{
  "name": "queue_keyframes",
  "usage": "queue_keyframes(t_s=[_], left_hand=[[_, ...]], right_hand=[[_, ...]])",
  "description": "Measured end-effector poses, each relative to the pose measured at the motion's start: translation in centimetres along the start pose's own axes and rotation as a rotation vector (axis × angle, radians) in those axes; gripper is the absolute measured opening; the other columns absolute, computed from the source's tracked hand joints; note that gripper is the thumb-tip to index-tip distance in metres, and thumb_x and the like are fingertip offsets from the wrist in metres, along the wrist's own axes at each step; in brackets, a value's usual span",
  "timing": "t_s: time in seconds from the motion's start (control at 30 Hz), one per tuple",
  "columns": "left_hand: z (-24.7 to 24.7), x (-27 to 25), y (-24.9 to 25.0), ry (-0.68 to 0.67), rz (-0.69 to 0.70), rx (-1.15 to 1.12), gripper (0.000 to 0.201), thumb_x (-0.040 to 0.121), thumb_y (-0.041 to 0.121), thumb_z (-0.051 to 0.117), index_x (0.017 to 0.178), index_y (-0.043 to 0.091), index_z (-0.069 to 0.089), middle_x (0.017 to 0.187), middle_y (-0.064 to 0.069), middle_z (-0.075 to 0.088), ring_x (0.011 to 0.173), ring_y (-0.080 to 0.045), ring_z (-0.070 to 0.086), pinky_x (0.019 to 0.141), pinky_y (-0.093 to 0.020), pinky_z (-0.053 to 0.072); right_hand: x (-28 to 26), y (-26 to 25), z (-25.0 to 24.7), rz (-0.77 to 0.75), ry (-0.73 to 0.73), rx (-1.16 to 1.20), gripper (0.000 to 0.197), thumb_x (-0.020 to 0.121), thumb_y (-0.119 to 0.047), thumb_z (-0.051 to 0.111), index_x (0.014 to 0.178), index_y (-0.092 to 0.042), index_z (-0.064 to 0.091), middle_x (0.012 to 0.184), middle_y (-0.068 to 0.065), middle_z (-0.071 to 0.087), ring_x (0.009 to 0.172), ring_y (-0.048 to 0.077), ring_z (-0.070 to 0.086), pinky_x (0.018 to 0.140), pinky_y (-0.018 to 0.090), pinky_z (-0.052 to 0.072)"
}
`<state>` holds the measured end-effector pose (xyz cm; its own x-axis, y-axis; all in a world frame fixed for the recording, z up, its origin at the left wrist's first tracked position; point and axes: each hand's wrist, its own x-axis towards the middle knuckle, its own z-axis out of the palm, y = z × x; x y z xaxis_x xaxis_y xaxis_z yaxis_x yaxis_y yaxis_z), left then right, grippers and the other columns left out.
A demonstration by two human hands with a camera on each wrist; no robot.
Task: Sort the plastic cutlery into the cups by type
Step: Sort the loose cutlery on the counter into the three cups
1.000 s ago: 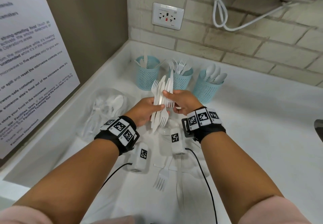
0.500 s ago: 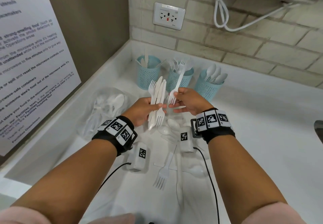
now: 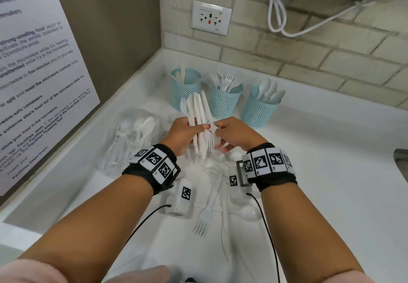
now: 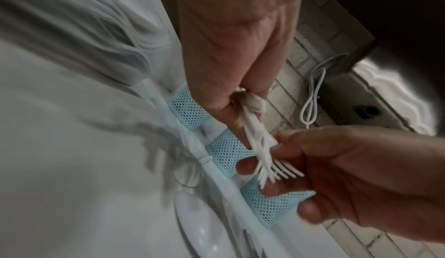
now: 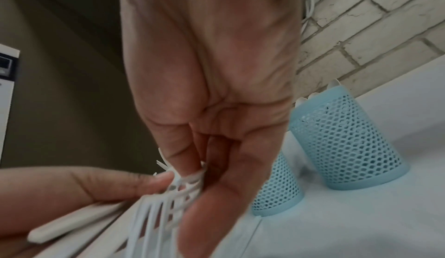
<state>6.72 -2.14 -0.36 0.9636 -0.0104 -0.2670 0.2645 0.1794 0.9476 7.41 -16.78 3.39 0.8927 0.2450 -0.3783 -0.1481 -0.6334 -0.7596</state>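
Head view, left hand (image 3: 180, 135) fisted round cutlery bundle (image 3: 198, 117), right hand (image 3: 234, 136) grip pinching fork (image 3: 215, 137) tines

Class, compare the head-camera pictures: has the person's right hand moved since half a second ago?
Yes. The right hand has dropped from level with the middle cup toward the camera and closed in on the bundle in the left hand.

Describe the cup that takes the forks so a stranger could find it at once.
Find the wall outlet; below it three blue mesh cups stand in a row on the white counter. The fork cup is the middle one, the only one with tines sticking up.
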Motion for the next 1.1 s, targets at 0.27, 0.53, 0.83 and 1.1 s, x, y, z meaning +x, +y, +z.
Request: queue_keyframes(t_s=[0.27, 0.53, 0.83, 1.1], left_hand=[[0.2, 0.1, 0.2, 0.039, -0.016, -0.102, 0.028, 0.088, -0.004, 0.058, 0.116, -0.004, 0.057, 0.103, -0.014, 0.064, 0.079, -0.017, 0.065, 0.069, -0.025, 0.056], [-0.3, 0.3, 0.1, 0.101, -0.026, -0.222, 0.006, 0.089, -0.001, 0.058, 0.087, 0.005, 0.060, 0.083, -0.010, 0.069, 0.069, -0.018, 0.069, 0.074, -0.036, 0.056], [-0.6, 0.5, 0.2, 0.094, -0.025, -0.265, 0.002, 0.088, -0.002, 0.059, 0.087, 0.000, 0.058, 0.069, -0.006, 0.069, 0.060, -0.014, 0.070, 0.063, -0.028, 0.058], [-0.7, 0.3, -0.1, 0.052, 0.020, -0.291, 0.004, 0.088, -0.001, 0.060, 0.090, 0.000, 0.058, 0.063, -0.003, 0.070, 0.064, -0.016, 0.071, 0.065, -0.029, 0.060]], right_hand=[[-0.7, 0.7, 0.1, -0.038, -0.079, 0.163, 0.030, 0.100, -0.021, 0.041, 0.119, -0.005, 0.060, 0.104, 0.011, 0.064, 0.089, 0.021, 0.064, 0.077, 0.044, 0.058], [-0.8, 1.8, -1.0, -0.049, -0.107, 0.257, 0.024, 0.091, -0.008, 0.058, 0.114, -0.013, 0.062, 0.081, 0.001, 0.060, 0.070, 0.013, 0.060, 0.062, 0.023, 0.057], [-0.2, 2.4, -2.5, -0.181, 0.286, 0.233, 0.026, 0.097, -0.007, 0.046, 0.119, -0.005, 0.059, 0.082, 0.004, 0.059, 0.054, 0.009, 0.057, 0.052, 0.016, 0.049], [0.7, 2.7, -3.6, -0.270, 0.619, 0.817, 0.008, 0.089, -0.006, 0.061, 0.094, -0.012, 0.062, 0.069, -0.003, 0.053, 0.056, 0.005, 0.044, 0.052, 0.017, 0.037]])
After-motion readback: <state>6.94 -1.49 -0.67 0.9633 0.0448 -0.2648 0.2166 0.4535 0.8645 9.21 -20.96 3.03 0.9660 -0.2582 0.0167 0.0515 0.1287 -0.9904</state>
